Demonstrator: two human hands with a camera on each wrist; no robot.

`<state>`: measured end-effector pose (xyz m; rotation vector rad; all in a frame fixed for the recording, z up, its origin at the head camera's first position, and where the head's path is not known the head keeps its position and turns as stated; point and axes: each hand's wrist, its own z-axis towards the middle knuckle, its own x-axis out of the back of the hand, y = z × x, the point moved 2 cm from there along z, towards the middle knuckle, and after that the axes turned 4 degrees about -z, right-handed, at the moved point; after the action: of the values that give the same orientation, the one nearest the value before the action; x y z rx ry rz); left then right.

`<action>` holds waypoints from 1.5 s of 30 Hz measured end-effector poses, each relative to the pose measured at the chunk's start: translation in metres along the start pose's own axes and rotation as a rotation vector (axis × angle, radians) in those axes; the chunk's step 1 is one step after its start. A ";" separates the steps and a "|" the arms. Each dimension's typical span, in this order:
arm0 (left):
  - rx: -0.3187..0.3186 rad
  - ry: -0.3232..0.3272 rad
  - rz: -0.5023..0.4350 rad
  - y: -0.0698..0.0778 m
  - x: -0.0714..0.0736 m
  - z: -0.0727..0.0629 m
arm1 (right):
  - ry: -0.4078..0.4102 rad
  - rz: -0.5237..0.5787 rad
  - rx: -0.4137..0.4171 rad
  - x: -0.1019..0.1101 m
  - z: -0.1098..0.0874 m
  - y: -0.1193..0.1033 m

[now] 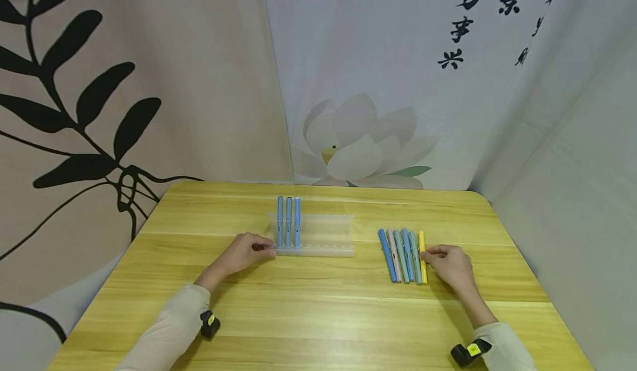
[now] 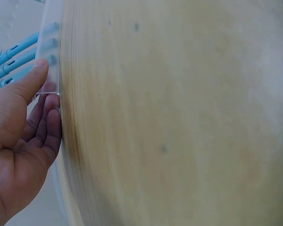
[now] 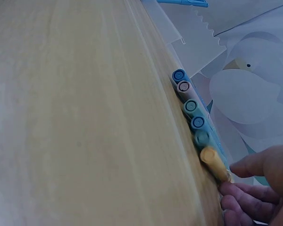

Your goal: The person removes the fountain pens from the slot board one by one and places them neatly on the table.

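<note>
A clear plastic pen rack (image 1: 325, 233) with a notched back edge stands left of the table's middle. Three blue pens (image 1: 288, 224) lean side by side in its left end. My left hand (image 1: 246, 254) grips the rack's left front corner, the thumb over the front lip (image 2: 51, 77) and the other fingers behind and under it. To the right, my right hand (image 1: 452, 267) pinches a yellow pen (image 1: 423, 257) between thumb and forefinger. This pen lies at the right end of a row, beside a green pen (image 1: 415, 257); the right wrist view shows its rounded end (image 3: 209, 154).
The rest of the row is a blue pen (image 1: 387, 256), a pale pink pen (image 1: 394, 256), another green pen (image 1: 401, 256) and another blue pen (image 1: 408, 255). Printed curtains (image 1: 368, 39) hang behind the wooden table (image 1: 308, 321).
</note>
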<state>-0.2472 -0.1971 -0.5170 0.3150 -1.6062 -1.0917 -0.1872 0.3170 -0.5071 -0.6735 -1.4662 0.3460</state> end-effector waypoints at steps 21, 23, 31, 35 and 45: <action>0.027 0.011 0.018 0.000 0.000 0.000 | 0.064 0.083 0.170 0.009 -0.002 -0.034; 0.025 0.009 0.019 0.000 0.000 0.000 | 0.066 0.110 0.202 0.008 -0.004 -0.043; 0.021 0.013 0.026 0.001 0.000 0.000 | 0.066 0.195 0.312 -0.002 -0.003 -0.076; 0.010 0.013 0.031 0.000 -0.001 0.001 | 0.045 0.236 0.344 -0.010 -0.001 -0.090; 0.006 0.010 0.024 0.001 0.000 0.000 | -0.014 0.337 0.413 -0.034 0.002 -0.123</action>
<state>-0.2469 -0.1964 -0.5159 0.3034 -1.6009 -1.0657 -0.2150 0.2017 -0.4596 -0.5790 -1.2390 0.8883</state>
